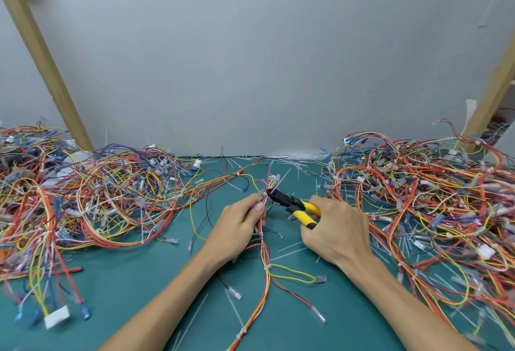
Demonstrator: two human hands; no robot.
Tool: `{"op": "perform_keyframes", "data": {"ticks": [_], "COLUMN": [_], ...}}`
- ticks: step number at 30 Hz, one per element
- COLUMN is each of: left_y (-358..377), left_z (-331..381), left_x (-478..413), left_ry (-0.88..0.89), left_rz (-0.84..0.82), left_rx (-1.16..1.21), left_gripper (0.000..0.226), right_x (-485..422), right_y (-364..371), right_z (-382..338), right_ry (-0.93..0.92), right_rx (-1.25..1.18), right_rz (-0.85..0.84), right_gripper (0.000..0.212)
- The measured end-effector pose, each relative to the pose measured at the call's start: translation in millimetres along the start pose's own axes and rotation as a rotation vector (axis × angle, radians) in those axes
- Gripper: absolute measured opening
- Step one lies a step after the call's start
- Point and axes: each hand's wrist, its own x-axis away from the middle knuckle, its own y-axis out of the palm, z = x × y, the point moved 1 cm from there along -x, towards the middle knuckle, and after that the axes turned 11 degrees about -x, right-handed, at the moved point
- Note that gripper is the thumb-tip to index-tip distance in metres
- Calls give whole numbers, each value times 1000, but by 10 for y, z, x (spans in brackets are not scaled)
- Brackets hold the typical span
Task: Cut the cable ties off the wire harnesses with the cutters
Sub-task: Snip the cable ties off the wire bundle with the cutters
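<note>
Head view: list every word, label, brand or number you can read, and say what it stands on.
No text can be read anywhere.
Cutters: no brand shows on the yellow handles.
White connector: blurred, no marking legible.

A left pile (pixel 97 197) and right pile (pixel 432 197) of wires hem in a middle lane of mat (pixel 133 275), crossed by one harness (pixel 266 264) and loose ties (pixel 289 251), with the wall (pixel 264 72) closing the back.

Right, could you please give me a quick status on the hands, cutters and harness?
Left hand pinches multicoloured wire harness. Right hand grips yellow-handled black cutters, tip at the bundle. Tangled wire piles flank both sides; nothing blocks.
</note>
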Motion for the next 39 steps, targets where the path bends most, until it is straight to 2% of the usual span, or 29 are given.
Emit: {"op": "perform_keyframes", "data": {"ticks": [5, 8, 13, 20, 31, 39], "left_y": [-23, -33, -40, -63, -57, -34], "left_z": [17, 38, 49, 53, 27, -9], "left_x": [-27, -21, -7, 14, 16, -5], "left_ry": [-3, -4, -12, -33, -42, -44], "left_rz": [-35, -55, -85, -109, -122, -126], "left_rx": [19, 15, 51, 116, 169, 217], "left_gripper": [28, 27, 28, 29, 36, 35], "right_x": [-26, -33, -21, 8, -63, -92], "right_y": [55, 53, 9, -23, -4, 77], "right_z": [21, 29, -12, -40, -36, 40], "right_ry": [-47, -63, -7, -39, -71, -82], "right_rx": [42, 46, -18, -17, -2, -32], "right_rz": [-28, -75, -111, -113, -143, -120], "right_gripper": [22, 30, 27, 34, 18, 20]}}
